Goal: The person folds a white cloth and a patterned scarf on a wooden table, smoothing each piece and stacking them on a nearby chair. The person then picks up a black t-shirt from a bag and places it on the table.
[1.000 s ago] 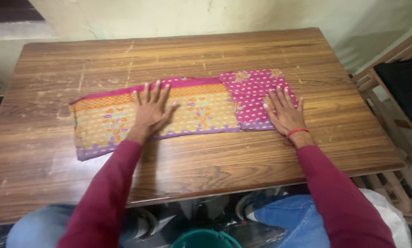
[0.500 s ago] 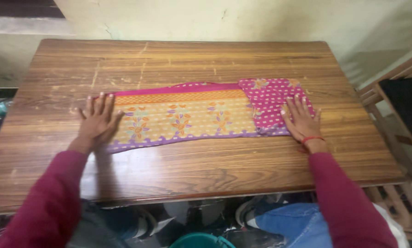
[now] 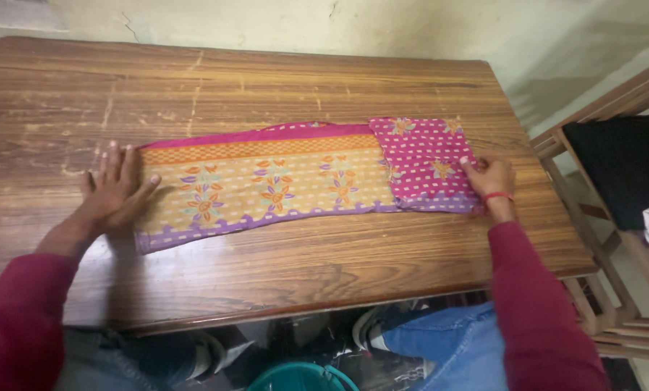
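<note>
Two hands pin a folded cloth (image 3: 274, 181) flat on the desk (image 3: 303, 80): left hand (image 3: 115, 192) with fingers spread, right hand (image 3: 491, 177) pinching its pink end.

My left hand (image 3: 115, 192) lies flat, palm down, fingers spread and pointing away from me, thumb angled out to the right. Its wrist is straight, and the forearm runs back toward me and to the left, covered from just above the wrist in a maroon sleeve. My right hand (image 3: 492, 177) is curled, knuckles up, fingers bent and drawn together toward the left as if pinching, the fingertips (image 3: 469, 164) tucked low. A red band circles that wrist. The right forearm, also in a maroon sleeve, runs almost straight back toward my body.
</note>
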